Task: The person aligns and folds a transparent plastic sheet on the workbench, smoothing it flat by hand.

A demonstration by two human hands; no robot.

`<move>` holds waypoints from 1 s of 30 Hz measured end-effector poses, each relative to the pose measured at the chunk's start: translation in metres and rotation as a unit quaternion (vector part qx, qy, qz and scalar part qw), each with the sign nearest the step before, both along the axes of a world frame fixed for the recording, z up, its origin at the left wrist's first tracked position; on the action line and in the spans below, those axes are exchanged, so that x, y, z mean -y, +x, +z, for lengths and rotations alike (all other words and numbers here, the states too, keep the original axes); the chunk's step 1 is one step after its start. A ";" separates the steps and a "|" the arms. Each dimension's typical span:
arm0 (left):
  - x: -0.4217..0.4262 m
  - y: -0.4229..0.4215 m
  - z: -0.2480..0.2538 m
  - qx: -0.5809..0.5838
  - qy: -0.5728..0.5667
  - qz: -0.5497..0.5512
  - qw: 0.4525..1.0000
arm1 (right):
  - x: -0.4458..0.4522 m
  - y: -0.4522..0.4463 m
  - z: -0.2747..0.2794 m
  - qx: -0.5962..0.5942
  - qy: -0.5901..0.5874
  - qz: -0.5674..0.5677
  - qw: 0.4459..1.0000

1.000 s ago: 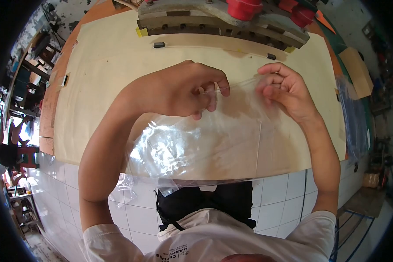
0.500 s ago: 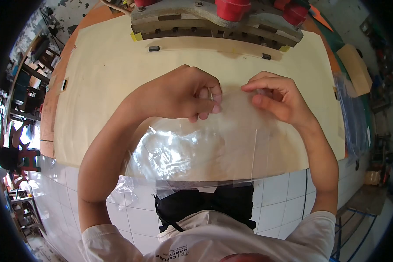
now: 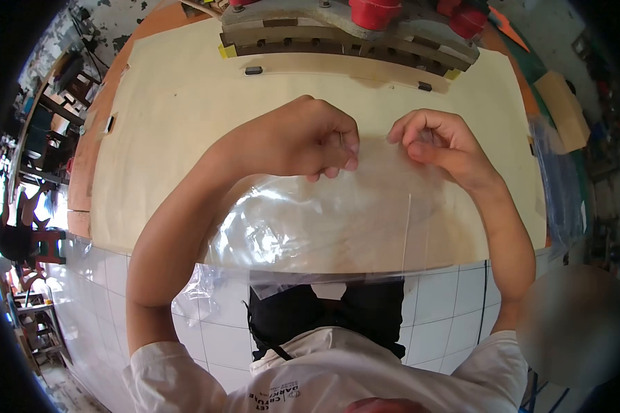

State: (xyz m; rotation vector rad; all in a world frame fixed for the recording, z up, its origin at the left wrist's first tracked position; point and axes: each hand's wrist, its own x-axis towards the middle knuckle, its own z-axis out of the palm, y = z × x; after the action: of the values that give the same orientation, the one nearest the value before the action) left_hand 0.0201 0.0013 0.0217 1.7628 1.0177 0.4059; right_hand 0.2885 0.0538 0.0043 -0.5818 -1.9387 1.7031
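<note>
A clear plastic sheet [image 3: 324,220] lies over the cream-coloured table covering, glossy with reflections on its left half and hanging past the front edge. My left hand [image 3: 310,141] is closed in a pinch on the sheet's far edge, thumb against curled fingers. A short way to the right, my right hand [image 3: 444,144] has its fingers curled and its thumb drawn in at the same edge. It appears to hold the film there, though the transparent plastic makes the contact hard to see. Between the two hands a strip of film spans the gap.
A heavy metal device with red knobs [image 3: 375,14] stands at the far edge. Small dark blocks [image 3: 253,70] sit before it on the table covering [image 3: 165,138]. More plastic film [image 3: 558,186] and cardboard [image 3: 561,110] lie at the right. A blurred round shape [image 3: 579,327] is near my right elbow.
Both hands remain at the sheet's far edge. My right thumb has drawn closer to its curled fingers. The view has shifted slightly, and a blurred round shape has appeared at lower right.
</note>
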 end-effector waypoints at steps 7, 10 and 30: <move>0.009 0.003 0.000 -0.018 0.184 -0.031 0.982 | 0.005 0.003 0.004 0.094 0.014 -0.020 0.995; 0.007 0.003 0.010 -0.064 0.231 -0.002 0.971 | -0.004 0.005 0.005 0.084 0.023 -0.054 0.995; 0.104 0.072 -0.013 -0.266 0.448 0.012 0.854 | -0.014 0.019 -0.007 0.077 0.111 -0.116 0.984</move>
State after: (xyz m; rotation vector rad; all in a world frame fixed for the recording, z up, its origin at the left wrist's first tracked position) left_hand 0.0916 -0.1027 0.0086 2.8165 1.3542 0.4546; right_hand 0.3072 0.0681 -0.0026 -0.8372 -2.0412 1.3141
